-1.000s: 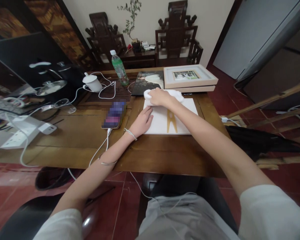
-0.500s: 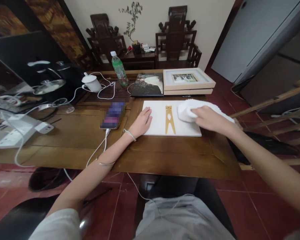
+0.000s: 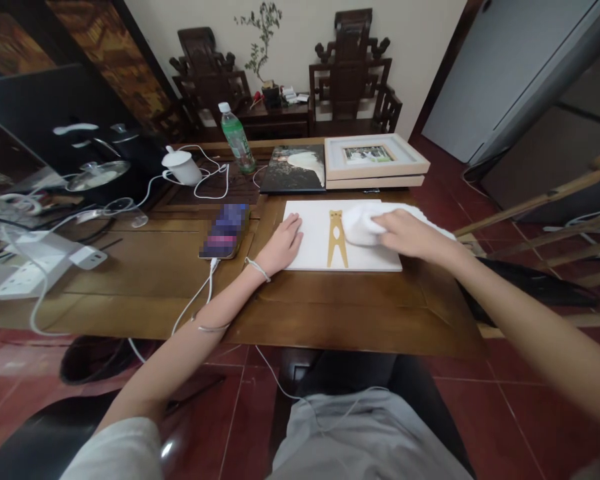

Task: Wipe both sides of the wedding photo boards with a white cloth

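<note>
A white board [image 3: 310, 250] lies flat near the table's front edge, with a yellow cat-headed, long-legged figure [image 3: 336, 233] on its middle. My left hand [image 3: 286, 241] rests flat on the board's left edge, fingers stretched out. In my right hand [image 3: 403, 233] is a bunched white cloth [image 3: 363, 223], pressed on the board just right of the yellow figure. The cloth's loose end trails to the right behind my wrist. Part of the board's right side is hidden under cloth and hand.
Behind the board are a dark picture panel [image 3: 293, 175] and stacked pale frames [image 3: 400, 171]. To the left are a charging phone [image 3: 225, 232], a green-labelled bottle [image 3: 237, 141], a lidded white cup [image 3: 184, 170], loose cables and a power strip [image 3: 30, 273].
My right hand has slid the cloth leftward across the board, closer to the yellow figure. My left hand stays in place on the board.
</note>
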Tool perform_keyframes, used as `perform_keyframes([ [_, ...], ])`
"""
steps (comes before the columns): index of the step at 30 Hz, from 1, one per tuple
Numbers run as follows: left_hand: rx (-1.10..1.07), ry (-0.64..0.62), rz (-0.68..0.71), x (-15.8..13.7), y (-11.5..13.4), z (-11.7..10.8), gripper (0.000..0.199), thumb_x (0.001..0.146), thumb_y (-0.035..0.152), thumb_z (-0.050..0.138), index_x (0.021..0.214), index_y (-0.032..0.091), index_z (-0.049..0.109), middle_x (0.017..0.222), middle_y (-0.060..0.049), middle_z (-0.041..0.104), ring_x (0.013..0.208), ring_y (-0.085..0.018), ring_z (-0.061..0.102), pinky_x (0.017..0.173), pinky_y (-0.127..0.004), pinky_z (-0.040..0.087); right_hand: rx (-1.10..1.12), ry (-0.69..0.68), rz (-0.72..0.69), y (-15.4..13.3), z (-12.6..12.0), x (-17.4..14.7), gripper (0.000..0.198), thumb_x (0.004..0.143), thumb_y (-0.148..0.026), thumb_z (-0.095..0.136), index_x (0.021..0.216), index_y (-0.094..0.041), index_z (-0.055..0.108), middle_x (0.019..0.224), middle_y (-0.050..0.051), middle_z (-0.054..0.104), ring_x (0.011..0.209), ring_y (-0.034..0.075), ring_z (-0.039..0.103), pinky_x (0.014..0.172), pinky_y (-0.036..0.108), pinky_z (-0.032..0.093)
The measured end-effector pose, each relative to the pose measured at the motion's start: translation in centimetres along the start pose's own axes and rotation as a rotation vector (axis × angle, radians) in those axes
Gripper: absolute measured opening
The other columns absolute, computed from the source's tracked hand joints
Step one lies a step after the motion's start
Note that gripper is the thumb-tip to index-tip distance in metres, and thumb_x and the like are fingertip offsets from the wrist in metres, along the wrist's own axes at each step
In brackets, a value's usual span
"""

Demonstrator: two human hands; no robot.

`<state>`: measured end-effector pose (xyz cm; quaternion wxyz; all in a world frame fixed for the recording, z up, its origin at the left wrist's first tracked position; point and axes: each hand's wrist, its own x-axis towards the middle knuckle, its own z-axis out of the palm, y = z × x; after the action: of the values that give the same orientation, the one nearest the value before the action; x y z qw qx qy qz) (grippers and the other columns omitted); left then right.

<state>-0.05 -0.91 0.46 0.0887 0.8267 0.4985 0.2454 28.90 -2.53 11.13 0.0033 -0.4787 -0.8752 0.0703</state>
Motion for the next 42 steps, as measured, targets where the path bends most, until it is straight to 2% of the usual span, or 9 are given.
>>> perform_keyframes([
  [4,0.006,-0.006,0.003,-0.1,-0.1,-0.1,0.044,0.099,0.026,0.036,0.136,0.005,0.051,0.150,-0.021,0.046,0.146,-0.028,0.036,0.122,-0.047,0.029,0.018,0.105,0.046,2.6,0.2,5.3,0.013,0.072,-0.009,0.045,0.072,-0.019,0.053,0.078,0.010,0.061,0.079,0.025,0.054,0.071,0.033,0.034],
  [8,-0.001,-0.005,0.002,-0.1,-0.1,-0.2,0.044,0.098,0.026,0.037,0.136,0.009,0.051,0.150,-0.018,0.048,0.145,-0.028,0.038,0.121,-0.049,0.031,0.057,0.155,0.074,3.0,0.8,6.6,0.014,0.071,-0.008,0.045,0.069,-0.021,0.049,0.075,0.009,0.060,0.079,0.026,0.054,0.072,0.033,0.034],
  [14,-0.007,-0.021,-0.023,-0.1,0.3,-0.3,0.045,0.098,0.024,0.037,0.136,0.005,0.050,0.151,-0.022,0.045,0.146,-0.030,0.036,0.121,-0.049,0.029,0.055,0.095,0.031,-0.6,1.6,-0.3,0.020,0.069,-0.004,0.043,0.067,-0.023,0.040,0.066,0.005,0.053,0.069,0.022,0.051,0.067,0.033,0.034],
  [18,0.003,-0.015,-0.014,-0.1,0.4,-0.2,0.043,0.098,0.024,0.037,0.135,0.006,0.051,0.150,-0.021,0.046,0.145,-0.030,0.036,0.121,-0.049,0.030,0.050,0.033,-0.039,-3.2,1.6,-6.1,0.025,0.068,0.000,0.041,0.068,-0.024,0.035,0.075,0.008,0.058,0.077,0.025,0.055,0.072,0.035,0.039],
  [22,0.004,-0.005,0.002,0.0,0.2,-0.1,0.043,0.098,0.024,0.036,0.135,0.006,0.051,0.148,-0.021,0.048,0.145,-0.029,0.037,0.121,-0.048,0.030,0.099,-0.033,-0.080,-3.6,1.4,-8.0,0.025,0.068,0.000,0.042,0.068,-0.024,0.033,0.077,0.007,0.059,0.078,0.025,0.056,0.073,0.037,0.040],
  [29,-0.007,-0.008,0.001,-0.1,0.0,-0.2,0.044,0.098,0.025,0.037,0.136,0.006,0.051,0.149,-0.021,0.046,0.145,-0.030,0.037,0.121,-0.049,0.030,0.122,0.064,0.018,-0.3,0.8,-1.6,0.024,0.069,-0.006,0.043,0.063,-0.024,0.028,0.061,0.001,0.043,0.064,0.019,0.046,0.063,0.033,0.030],
  [35,-0.005,-0.007,0.004,-0.1,-0.2,-0.2,0.044,0.098,0.026,0.037,0.136,0.010,0.051,0.150,-0.017,0.048,0.145,-0.028,0.038,0.121,-0.049,0.030,0.094,0.166,0.068,2.2,1.1,4.3,0.015,0.069,-0.008,0.044,0.066,-0.022,0.043,0.073,0.007,0.057,0.078,0.024,0.053,0.070,0.034,0.033],
  [38,-0.007,-0.013,0.005,-0.1,-0.2,-0.3,0.044,0.098,0.026,0.037,0.137,0.010,0.051,0.150,-0.018,0.047,0.145,-0.029,0.038,0.121,-0.050,0.030,0.063,0.170,0.054,2.1,1.6,4.1,0.017,0.069,-0.006,0.044,0.066,-0.023,0.041,0.073,0.007,0.058,0.078,0.024,0.054,0.070,0.034,0.034],
  [42,-0.001,-0.022,-0.004,-0.1,0.0,-0.3,0.045,0.098,0.026,0.037,0.136,0.005,0.051,0.150,-0.022,0.046,0.145,-0.030,0.037,0.121,-0.049,0.029,0.015,0.148,0.019,0.3,2.3,0.3,0.021,0.068,-0.004,0.043,0.067,-0.024,0.035,0.071,0.007,0.057,0.074,0.024,0.054,0.070,0.034,0.037],
])
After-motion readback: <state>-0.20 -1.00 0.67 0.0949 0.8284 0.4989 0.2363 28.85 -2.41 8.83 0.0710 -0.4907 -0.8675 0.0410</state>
